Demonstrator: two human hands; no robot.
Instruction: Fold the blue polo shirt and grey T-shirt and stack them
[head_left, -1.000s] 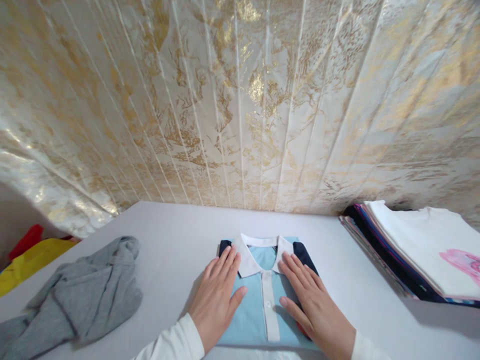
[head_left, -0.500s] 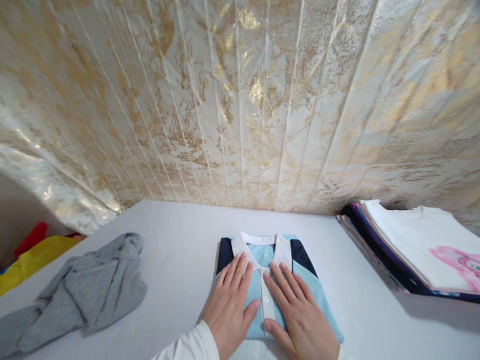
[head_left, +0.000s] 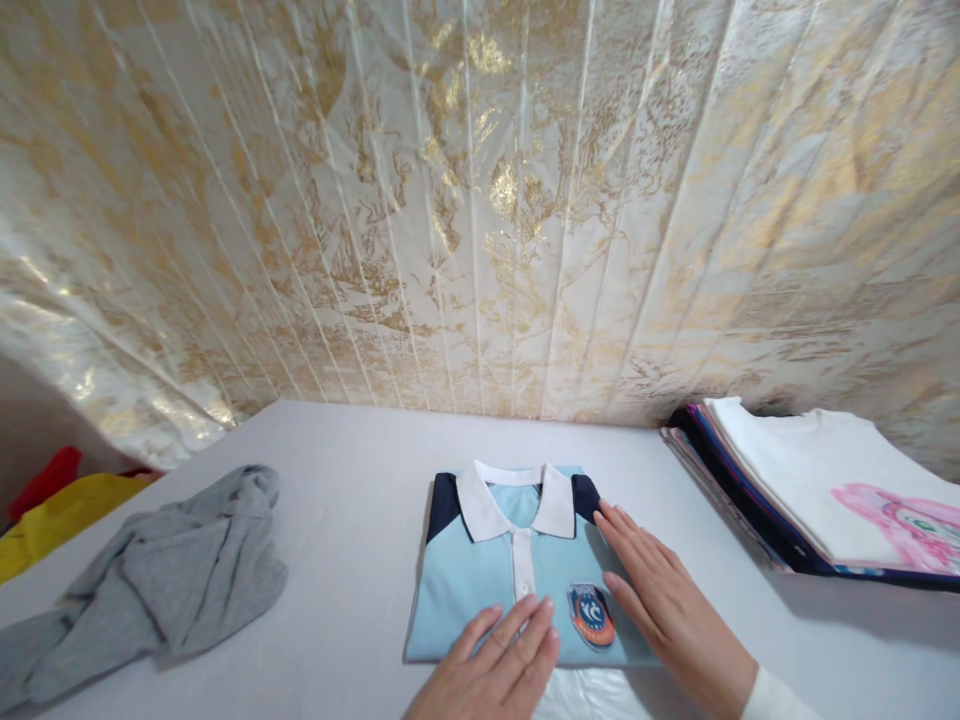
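A light blue polo shirt (head_left: 480, 575) with a white collar and navy shoulders lies folded on the white table. A round navy and orange badge (head_left: 591, 616) shows on its chest. My left hand (head_left: 499, 665) rests over the shirt's lower front edge, fingers extended and a little apart. Along the shirt's right side lies my right hand (head_left: 660, 590), fingers stretched toward the navy shoulder and the thumb near the badge. Neither hand grips anything. The shirt's lower middle and part of its right edge are hidden under my hands.
A crumpled grey garment (head_left: 180, 575) lies on the table (head_left: 345, 500) at left. Yellow cloth (head_left: 71, 515) and red cloth (head_left: 45, 485) sit beyond the left edge. A stack of folded clothes (head_left: 795, 500) stands at right. Gold-patterned curtain (head_left: 480, 220) hangs behind.
My left hand has drawn down from the collar to the lower front. My right hand has shifted right to the shirt's side, uncovering the badge.
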